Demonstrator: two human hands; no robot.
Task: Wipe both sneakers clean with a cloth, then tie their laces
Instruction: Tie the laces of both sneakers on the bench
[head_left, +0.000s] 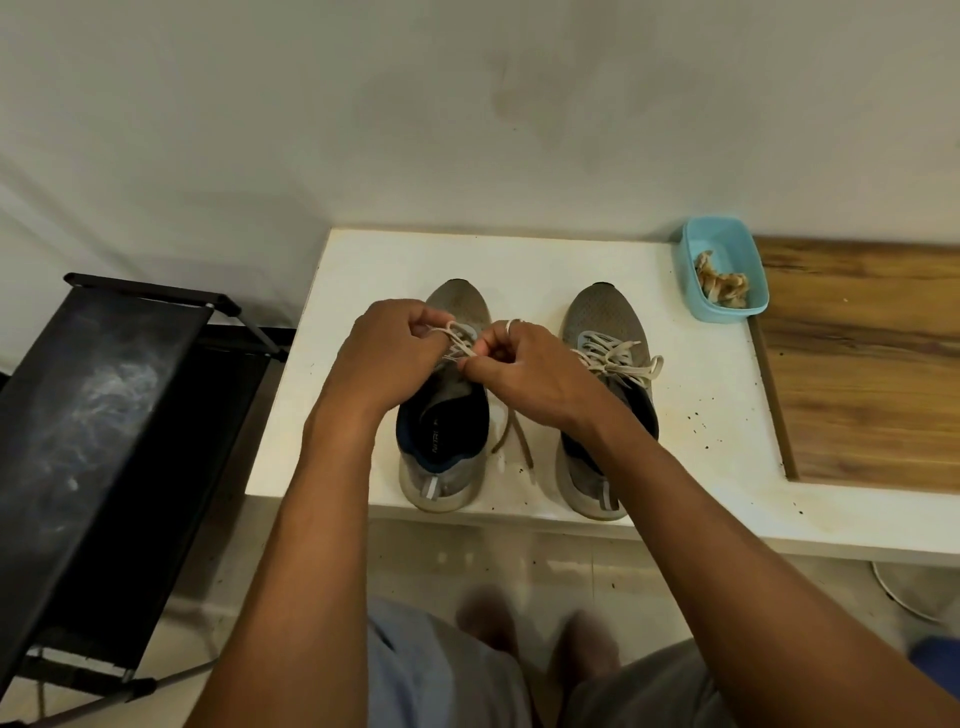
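Tying stage on the white table (374, 270), set against the wall w/ a wood inlay (857, 364) on its right and a black fabric rack (104, 415) standing off its left edge. Both grey sneakers sit side by side, apart, heels right at the table's front lip. In work: the left sneaker (460, 306). The right sneaker (602, 317) looks done, w/ a bow (623, 366) lying across its tongue. Both the left hand (384, 353) and the right hand (530, 369) are curled over the left sneaker's throat, each pinching a run of its lace (457, 340). A loop (511, 323) rides over a right-hand finger. Two free lace ends (525, 452) trail onto the table btwn the shoes. A blue tub (688, 249) at back right, near the right sneaker's toe but not touching, holds a crumpled stained cloth (722, 286), so wiping reads as finished imo.

Risks:
- Loop slips off the finger before the cross-through → knot collapses, restart.
- Uneven pull → one end drags through, only one loop left.
- Hard tug toward the person could slide the shoe off the front lip, since the heels are right at it.
- Trailing ends could snag under the right sneaker.

Orientation: both shoes' long axes run front-to-back, roughly parallel, toes to the wall, heels to the person, soles down.
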